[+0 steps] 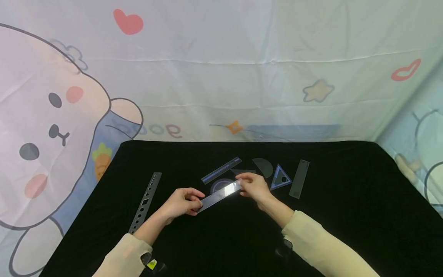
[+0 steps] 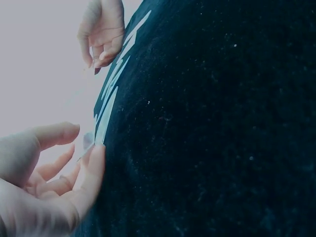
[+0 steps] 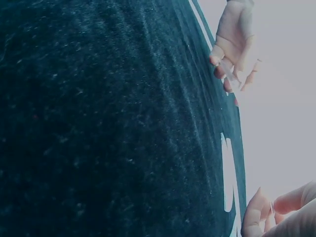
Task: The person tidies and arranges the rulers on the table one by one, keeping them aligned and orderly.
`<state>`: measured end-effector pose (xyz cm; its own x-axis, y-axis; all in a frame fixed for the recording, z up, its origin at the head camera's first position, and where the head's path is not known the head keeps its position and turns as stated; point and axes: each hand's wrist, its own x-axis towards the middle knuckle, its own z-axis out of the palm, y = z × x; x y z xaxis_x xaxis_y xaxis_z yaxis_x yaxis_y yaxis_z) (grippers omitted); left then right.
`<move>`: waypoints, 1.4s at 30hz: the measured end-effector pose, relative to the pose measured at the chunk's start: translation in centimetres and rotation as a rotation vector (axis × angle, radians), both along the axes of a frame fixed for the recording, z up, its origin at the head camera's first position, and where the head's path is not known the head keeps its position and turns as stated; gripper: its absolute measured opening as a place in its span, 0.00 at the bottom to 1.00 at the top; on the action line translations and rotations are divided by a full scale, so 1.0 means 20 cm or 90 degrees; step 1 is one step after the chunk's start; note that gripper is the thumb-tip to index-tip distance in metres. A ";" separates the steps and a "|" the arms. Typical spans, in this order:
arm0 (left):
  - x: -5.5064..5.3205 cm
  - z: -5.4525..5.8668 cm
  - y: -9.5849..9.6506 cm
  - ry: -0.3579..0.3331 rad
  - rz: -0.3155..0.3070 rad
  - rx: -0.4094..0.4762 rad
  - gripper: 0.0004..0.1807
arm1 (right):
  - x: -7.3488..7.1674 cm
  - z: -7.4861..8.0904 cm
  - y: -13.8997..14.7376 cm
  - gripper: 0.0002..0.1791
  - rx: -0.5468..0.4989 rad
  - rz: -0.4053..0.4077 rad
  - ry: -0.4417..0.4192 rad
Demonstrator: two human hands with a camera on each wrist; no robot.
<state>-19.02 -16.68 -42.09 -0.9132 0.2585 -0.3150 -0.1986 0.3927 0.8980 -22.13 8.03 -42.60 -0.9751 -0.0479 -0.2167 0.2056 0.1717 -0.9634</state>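
A clear straight ruler is held slantwise above the black cloth, its right part catching a bright glare. My left hand pinches its lower left end. At the upper right end, my right hand grips it between thumb and fingers. Just behind the ruler lies a round-edged protractor with purple markings, partly covered by it. In the right wrist view the right hand shows at the lower corner, and the left hand holds its end of the ruler higher up.
A stencil ruler with cut-out holes lies left on the black cloth. Farther back are a blue-marked ruler, a grey set square, a half-round protractor, a blue-edged triangle and a grey ruler.
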 end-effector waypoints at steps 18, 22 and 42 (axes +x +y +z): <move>0.04 0.01 0.03 0.020 -0.108 -0.046 0.10 | 0.00 0.01 -0.09 0.15 -0.079 0.013 0.010; 0.05 0.01 0.04 0.010 -0.111 -0.039 0.10 | 0.00 0.01 -0.10 0.14 -0.078 0.014 0.006; 0.08 0.02 0.01 -0.014 -0.070 0.024 0.12 | 0.03 0.00 -0.25 0.20 -0.186 0.005 -0.023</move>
